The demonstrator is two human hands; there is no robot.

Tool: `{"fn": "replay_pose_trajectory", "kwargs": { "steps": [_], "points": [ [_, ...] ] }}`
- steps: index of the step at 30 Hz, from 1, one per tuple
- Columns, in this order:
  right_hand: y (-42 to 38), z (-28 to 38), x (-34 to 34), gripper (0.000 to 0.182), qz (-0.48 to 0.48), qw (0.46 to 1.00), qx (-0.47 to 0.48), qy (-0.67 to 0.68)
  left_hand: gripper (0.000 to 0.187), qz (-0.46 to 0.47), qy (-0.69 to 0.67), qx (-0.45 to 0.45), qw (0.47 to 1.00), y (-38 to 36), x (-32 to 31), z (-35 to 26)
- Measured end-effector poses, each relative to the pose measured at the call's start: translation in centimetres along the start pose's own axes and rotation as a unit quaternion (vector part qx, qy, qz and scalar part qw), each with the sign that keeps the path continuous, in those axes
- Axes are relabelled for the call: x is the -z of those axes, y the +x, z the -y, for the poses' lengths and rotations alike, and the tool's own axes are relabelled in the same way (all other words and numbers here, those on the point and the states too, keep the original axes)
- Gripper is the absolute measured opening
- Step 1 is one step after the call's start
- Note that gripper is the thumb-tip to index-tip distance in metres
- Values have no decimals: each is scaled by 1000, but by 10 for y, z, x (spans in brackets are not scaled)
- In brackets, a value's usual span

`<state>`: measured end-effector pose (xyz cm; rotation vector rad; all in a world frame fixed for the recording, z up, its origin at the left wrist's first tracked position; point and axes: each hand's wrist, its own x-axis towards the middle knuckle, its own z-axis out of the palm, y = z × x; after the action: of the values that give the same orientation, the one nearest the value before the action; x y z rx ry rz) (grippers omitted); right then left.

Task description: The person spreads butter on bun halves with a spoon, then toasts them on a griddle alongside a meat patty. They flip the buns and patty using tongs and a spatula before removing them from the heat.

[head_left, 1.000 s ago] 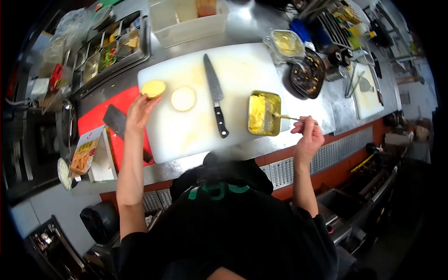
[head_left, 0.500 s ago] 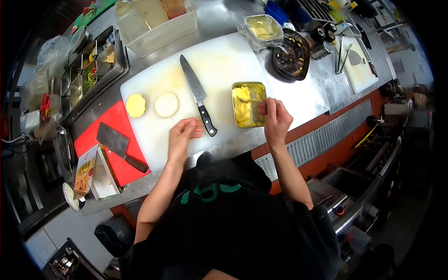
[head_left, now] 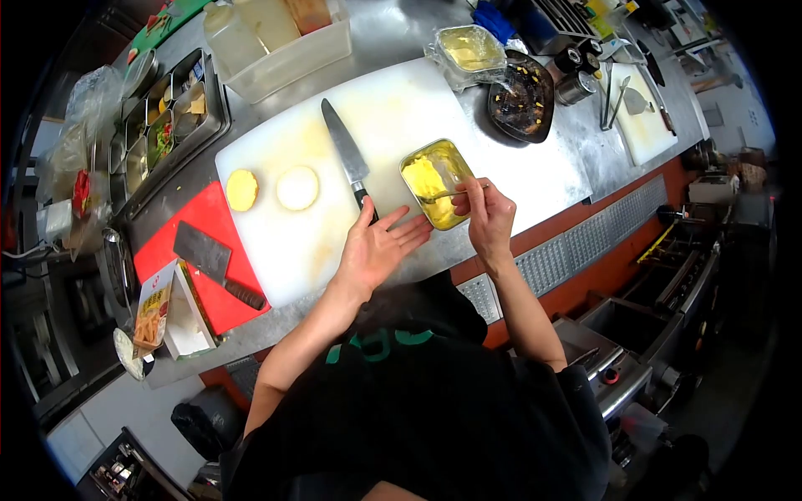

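My right hand (head_left: 491, 213) grips the handle of a spoon (head_left: 443, 197), whose tip is in the yellow butter-like spread (head_left: 424, 177). That spread sits in a small metal container (head_left: 455, 164), now angled on the white cutting board (head_left: 276, 242). My left hand (head_left: 378, 249) is open, palm up, fingers spread, with its fingertips close to the container's lower left corner. A chef's knife (head_left: 341, 142) lies on the board, its black handle partly hidden behind my left hand. Left of it are two bun halves: a pale one (head_left: 297, 188) and one topped with yellow (head_left: 242, 190).
A cleaver (head_left: 203, 250) rests on a red board (head_left: 171, 238) at left, beside an open carton (head_left: 163, 309). Behind are a compartment tray (head_left: 171, 117) and a bin of bottles (head_left: 292, 63). A dark pan (head_left: 522, 98) and a plastic-wrapped tub (head_left: 472, 52) stand at the back right.
My left hand has moved right, opening its fingers towards the metal container. The container has turned and shifted slightly left. My right hand still holds the spoon, now a little lower.
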<state>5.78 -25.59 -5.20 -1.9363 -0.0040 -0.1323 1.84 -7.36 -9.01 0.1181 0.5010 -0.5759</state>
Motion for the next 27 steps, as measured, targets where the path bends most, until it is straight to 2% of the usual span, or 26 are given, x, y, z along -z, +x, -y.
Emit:
{"fn": "replay_pose_trajectory", "kwargs": {
  "steps": [4, 6, 8, 10, 12, 14, 18, 21, 22, 23, 24, 25, 26, 27],
  "points": [
    [-2, -14, 9, 31, -14, 997, -36, 69, 90, -9, 11, -24, 1000, -1, -2, -2],
    [-5, -31, 17, 35, -25, 984, -94, 147, 90, -4, 23, -28, 999, -1, -3, -4],
    [-4, -36, 23, 38, -32, 982, -124, 142, 89, -5, 12, -21, 1000, 0, -1, -3],
    [-4, -40, 28, 39, -52, 965, -180, 183, 89, -2, 26, -27, 999, -5, -8, -2],
    [-7, -55, 32, 38, -49, 960, -197, 194, 89, 0, 40, -34, 999, -7, -8, -2],
    [-10, -63, 32, 37, -72, 926, -262, 261, 89, 1, 20, -27, 999, -3, -3, -3],
    [-32, -64, 31, 36, -119, 905, -295, 282, 90, 19, 34, -32, 999, -5, -7, -1],
    [-48, -61, 34, 35, -132, 867, -318, 359, 85, -22, 44, -42, 998, -9, -10, 0],
    [-48, -62, 36, 35, -124, 868, -317, 362, 76, -54, 126, -105, 985, -6, 4, -7],
    [-48, -64, 41, 35, -131, 849, -307, 410, 67, -89, 207, -166, 960, -7, 17, -17],
    [-47, -65, 42, 36, -140, 827, -296, 457, 44, -132, 358, -300, 874, -17, 15, -37],
    [-43, -51, 46, 36, -158, 859, -252, 416, 30, -254, 473, -437, 722, -22, 8, -57],
    [-40, -35, 45, 36, -185, 903, -179, 345, 30, -243, 544, -541, 593, -22, 24, -89],
    [-37, -26, 45, 36, -188, 924, -163, 289, 34, -250, 651, -534, 478, -32, 19, -111]
  ]
}}
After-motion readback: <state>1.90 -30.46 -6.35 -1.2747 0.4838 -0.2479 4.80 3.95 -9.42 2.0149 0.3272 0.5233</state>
